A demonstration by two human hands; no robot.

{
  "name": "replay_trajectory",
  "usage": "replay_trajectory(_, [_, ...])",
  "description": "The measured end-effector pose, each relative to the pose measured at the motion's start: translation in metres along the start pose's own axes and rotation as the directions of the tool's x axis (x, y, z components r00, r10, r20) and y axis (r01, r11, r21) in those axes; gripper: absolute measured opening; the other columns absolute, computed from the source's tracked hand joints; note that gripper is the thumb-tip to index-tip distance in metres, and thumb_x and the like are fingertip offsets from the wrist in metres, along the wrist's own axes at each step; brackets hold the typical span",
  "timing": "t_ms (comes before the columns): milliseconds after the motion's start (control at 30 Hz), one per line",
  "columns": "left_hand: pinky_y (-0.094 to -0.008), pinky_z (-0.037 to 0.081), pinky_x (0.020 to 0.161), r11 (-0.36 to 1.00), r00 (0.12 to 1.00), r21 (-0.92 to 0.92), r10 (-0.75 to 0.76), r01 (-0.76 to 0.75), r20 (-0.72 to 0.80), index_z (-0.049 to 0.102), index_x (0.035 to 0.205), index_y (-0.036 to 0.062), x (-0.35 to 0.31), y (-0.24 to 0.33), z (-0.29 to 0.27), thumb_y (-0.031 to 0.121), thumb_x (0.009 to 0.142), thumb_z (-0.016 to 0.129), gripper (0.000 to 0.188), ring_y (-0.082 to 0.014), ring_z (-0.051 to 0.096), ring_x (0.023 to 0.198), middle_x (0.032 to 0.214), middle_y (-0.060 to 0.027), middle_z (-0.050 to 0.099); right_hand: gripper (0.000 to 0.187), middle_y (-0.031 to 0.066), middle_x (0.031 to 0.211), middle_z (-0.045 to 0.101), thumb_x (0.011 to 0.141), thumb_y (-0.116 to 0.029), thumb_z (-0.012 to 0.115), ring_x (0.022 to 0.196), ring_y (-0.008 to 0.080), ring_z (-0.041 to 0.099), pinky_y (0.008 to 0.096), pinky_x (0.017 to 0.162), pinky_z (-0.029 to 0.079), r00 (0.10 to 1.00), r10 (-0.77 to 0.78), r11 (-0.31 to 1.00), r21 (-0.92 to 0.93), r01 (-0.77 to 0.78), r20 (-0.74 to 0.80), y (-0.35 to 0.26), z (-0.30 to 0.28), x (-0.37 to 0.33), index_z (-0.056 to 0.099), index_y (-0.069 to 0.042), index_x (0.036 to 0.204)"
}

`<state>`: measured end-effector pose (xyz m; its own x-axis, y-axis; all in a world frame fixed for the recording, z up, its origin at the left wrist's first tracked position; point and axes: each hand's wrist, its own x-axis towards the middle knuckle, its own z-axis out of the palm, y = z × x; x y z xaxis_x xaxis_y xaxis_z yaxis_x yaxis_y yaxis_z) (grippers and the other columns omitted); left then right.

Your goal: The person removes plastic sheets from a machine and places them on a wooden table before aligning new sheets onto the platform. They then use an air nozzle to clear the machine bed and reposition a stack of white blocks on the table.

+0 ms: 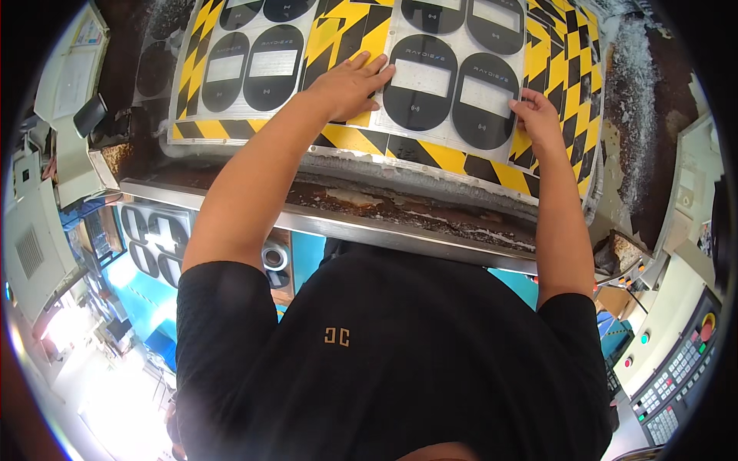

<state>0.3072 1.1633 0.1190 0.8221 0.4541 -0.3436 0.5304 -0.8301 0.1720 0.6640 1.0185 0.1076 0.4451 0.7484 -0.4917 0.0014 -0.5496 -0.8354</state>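
Note:
Before me lies a bed covered in yellow-and-black striped tape (442, 156). On its right part rests a clear sheet (457, 46) with black rounded panels (483, 127), each with a white window. My left hand (350, 86) lies with fingers spread on the striped tape, its fingertips at the sheet's left edge. At the sheet's right edge, my right hand (538, 119) has thumb and forefinger closed on the rim beside the lower right panel. A similar sheet with black panels (273, 77) lies left of my left hand.
A metal rail (369, 224) runs along the bed's near side. White residue (634, 115) coats the dark surface on the right. At lower right stands a control panel (669, 384) with buttons and a red knob. More black-panelled sheets (157, 238) are at lower left, near a roll (274, 256).

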Motion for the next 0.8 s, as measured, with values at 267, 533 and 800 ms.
replay_trajectory(267, [-0.0395, 0.024, 0.12, 0.999, 0.999, 0.027, -0.04, 0.04, -0.01, 0.024, 0.155, 0.0194, 0.003, 0.006, -0.002, 0.033, 0.093, 0.062, 0.073, -0.0343, 0.021, 0.147, 0.161, -0.0051, 0.022, 0.043, -0.0027, 0.081, 0.061, 0.083, -0.01, 0.076, 0.066, 0.0059, 0.052, 0.0216, 0.06, 0.041, 0.997, -0.008, 1.0, -0.027, 0.006, -0.083, -0.002, 0.005, -0.003, 0.059, 0.001, 0.122])
replay_trajectory(533, [-0.0396, 0.024, 0.121, 0.997, 0.998, 0.043, -0.063, 0.062, 0.018, 0.023, 0.155, 0.0196, 0.003, 0.012, -0.008, 0.033, 0.093, 0.062, 0.074, -0.034, 0.022, 0.147, 0.161, -0.0043, 0.022, 0.045, -0.0034, 0.08, 0.059, 0.084, -0.01, 0.075, 0.067, 0.0062, 0.052, 0.0222, 0.061, 0.042, 0.996, 0.016, 1.0, -0.003, -0.016, -0.085, -0.006, 0.004, -0.005, 0.059, 0.001, 0.124])
replay_trajectory(800, [-0.0395, 0.022, 0.121, 0.996, 0.997, 0.046, -0.073, 0.071, 0.038, 0.023, 0.155, 0.021, 0.003, 0.014, -0.011, 0.033, 0.094, 0.062, 0.074, -0.0331, 0.021, 0.148, 0.161, -0.0043, 0.023, 0.043, -0.0015, 0.08, 0.061, 0.083, -0.006, 0.074, 0.065, 0.0071, 0.052, 0.0221, 0.059, 0.042, 0.998, 0.019, 1.0, 0.018, -0.018, -0.063, -0.005, 0.002, -0.003, 0.059, 0.002, 0.123])
